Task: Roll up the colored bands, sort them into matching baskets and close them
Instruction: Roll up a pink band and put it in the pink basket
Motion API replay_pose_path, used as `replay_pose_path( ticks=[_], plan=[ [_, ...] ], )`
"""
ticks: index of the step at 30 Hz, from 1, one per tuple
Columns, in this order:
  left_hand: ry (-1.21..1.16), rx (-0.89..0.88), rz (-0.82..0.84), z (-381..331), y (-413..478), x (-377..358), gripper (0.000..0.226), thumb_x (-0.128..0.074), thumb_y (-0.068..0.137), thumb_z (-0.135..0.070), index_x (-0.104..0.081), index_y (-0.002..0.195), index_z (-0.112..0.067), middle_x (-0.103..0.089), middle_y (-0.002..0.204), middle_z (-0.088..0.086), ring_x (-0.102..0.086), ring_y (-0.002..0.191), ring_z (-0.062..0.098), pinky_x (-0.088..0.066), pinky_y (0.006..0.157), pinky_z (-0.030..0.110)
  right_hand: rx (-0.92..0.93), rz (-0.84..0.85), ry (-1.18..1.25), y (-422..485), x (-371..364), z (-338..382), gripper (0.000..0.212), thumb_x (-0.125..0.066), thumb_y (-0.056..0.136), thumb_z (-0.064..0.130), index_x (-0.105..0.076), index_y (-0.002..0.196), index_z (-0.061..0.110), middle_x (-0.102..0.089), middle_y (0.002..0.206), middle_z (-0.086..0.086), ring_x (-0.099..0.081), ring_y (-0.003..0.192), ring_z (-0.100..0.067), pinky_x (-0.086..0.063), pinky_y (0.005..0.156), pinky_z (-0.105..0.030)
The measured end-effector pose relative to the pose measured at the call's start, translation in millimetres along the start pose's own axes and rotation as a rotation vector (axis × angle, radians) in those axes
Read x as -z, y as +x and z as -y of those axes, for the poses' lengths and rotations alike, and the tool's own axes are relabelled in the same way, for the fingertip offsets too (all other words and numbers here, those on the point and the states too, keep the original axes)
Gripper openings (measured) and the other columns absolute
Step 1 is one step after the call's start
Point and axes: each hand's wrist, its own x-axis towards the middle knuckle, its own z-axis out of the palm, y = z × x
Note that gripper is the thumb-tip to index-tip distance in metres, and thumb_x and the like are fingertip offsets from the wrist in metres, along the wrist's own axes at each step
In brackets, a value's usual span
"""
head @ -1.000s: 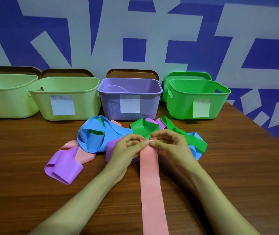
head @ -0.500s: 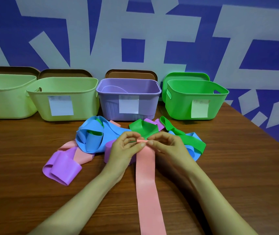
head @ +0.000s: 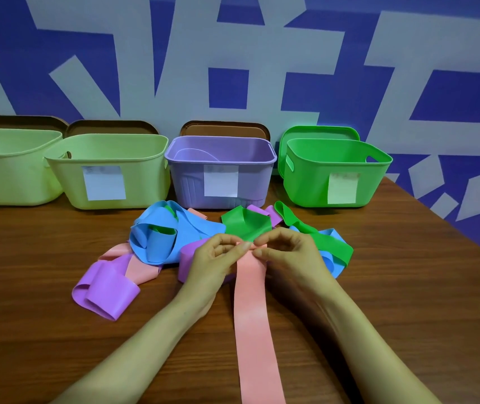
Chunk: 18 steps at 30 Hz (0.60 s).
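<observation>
Left hand and right hand meet at the far end of the pink band. Each pinches that end between thumb and curled fingers. On my feed the end looks turned over into a small fold, but I cannot tell how far it is rolled. From the pinch the pink band runs flat along the table toward me and leaves the view at the bottom edge.

Just behind the hands lies the loose pile. A blue band sits looped on the left and a green band is folded up in the middle. A purple band curls at the near left, partly over another pink strip.

Four open baskets stand in a row against the wall: two pale green baskets, a purple basket and a green basket. Each carries a paper note on its front. I see faint marks near the tops of the notes, too blurred for me to read. The far-left note is cut off by the frame.

Brown lids lean upright behind the pale green and purple baskets, and a green lid leans behind the green basket.
</observation>
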Motion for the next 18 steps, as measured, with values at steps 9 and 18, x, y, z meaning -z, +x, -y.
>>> replay_pose_path(
  ticks=[9, 18],
  plan=[
    [0.002, -0.061, 0.02, 1.0, 0.7, 3.8, 0.017, -0.07, 0.081, -0.008, -0.065, 0.097, -0.014, -0.07, 0.091, 0.001, -0.066, 0.09, 0.014, -0.049, 0.069, 0.019, 0.001, 0.017, -0.039, -2.6, 0.3, 1.3, 0.016, -0.071, 0.083, 0.014, -0.066, 0.091, 0.002, -0.064, 0.082, -0.016, -0.054, 0.074, -0.028, -0.044, 0.061, -0.031],
    [0.003, 0.057, 0.049, 3.2, -2.0, 0.5, 0.025, -0.069, 0.082, -0.006, -0.061, 0.105, -0.011, -0.071, 0.097, 0.006, -0.069, 0.089, 0.016, -0.054, 0.077, 0.029, 0.001, 0.011, 0.013, -3.3, 1.8, 2.3, 0.013, -0.069, 0.08, -0.001, -0.066, 0.092, -0.003, -0.064, 0.086, -0.023, -0.059, 0.075, -0.03, -0.051, 0.066, -0.035]
  ],
)
